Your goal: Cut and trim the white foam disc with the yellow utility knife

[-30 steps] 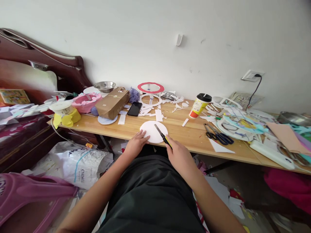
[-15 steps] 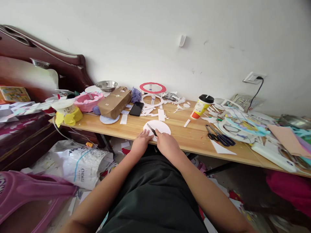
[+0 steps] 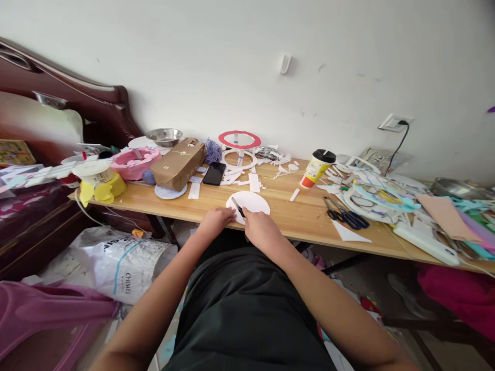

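A white paper disc lies flat at the front edge of the wooden table. My right hand is closed around the dark handle of a utility knife. Its narrow metal blade points up and left over the disc. At the disc's lower left rim is my left hand, its fingertips gripping the paper. The undersides of both hands are hidden. Behind the disc lie white paper strips and a black phone.
A red ring on a stand rises at the back. Left of it are a brown paper bag and a steel bowl. To the right stand a yellow cup, dark-handled scissors and a white glue gun or similar tool.
The view has shifted slightly. My left hand has slid left and down toward the disc's rim, covering less of its face. My right hand still holds the knife over the disc.
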The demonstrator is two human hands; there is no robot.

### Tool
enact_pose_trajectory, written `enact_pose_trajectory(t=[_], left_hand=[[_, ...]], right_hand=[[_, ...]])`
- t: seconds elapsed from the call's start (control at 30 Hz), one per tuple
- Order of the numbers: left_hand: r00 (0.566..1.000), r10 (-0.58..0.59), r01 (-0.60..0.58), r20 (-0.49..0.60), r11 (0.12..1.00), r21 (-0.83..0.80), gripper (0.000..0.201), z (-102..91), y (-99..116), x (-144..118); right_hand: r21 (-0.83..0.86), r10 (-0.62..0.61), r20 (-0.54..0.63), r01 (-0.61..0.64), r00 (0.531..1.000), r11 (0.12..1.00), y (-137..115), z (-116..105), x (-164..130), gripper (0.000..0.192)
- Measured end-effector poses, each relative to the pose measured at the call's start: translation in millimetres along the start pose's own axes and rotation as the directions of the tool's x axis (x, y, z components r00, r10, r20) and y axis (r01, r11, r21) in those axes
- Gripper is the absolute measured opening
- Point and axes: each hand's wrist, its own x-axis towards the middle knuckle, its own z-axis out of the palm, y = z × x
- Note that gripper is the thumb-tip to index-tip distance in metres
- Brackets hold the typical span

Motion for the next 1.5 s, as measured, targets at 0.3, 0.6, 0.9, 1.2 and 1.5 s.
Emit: enact_pose_trajectory(t=[0.3,0.6,0.9,1.2,1.5], left_hand=[[0.998,0.038,-0.038,-0.040,0.999,-0.007,0.015,-13.5,-31.7,17.1],[1.000,0.025,-0.025,-0.002,0.998,0.064,0.016,-14.9,-25.8,19.2],[0.998,-0.025,0.014,0.065,0.986,0.168,0.018,-16.9,-9.2,20.9],[0.993,-0.018,-0.011,0.117,0.969,0.249,0.016,-19.0,-7.6,22.7],[0.993,-0.028,-0.004,0.117,0.963,0.270,0.019,-20.5,-7.1,22.0]], right_hand=[[-0.010,-0.020,0.052,0.020,0.998,1.000,-19.4,-24.6,11.9,0.028],[-0.046,-0.017,0.067,0.020,0.998,0.999,-30.6,-14.6,5.4,0.038],[-0.103,0.028,0.067,-0.021,0.997,0.994,-24.8,10.8,-27.5,0.060],[-0.144,0.042,0.098,-0.028,0.994,0.989,-21.8,16.1,-59.0,0.064],[-0.167,0.059,0.128,-0.037,0.990,0.985,-17.2,11.5,-84.3,0.065]])
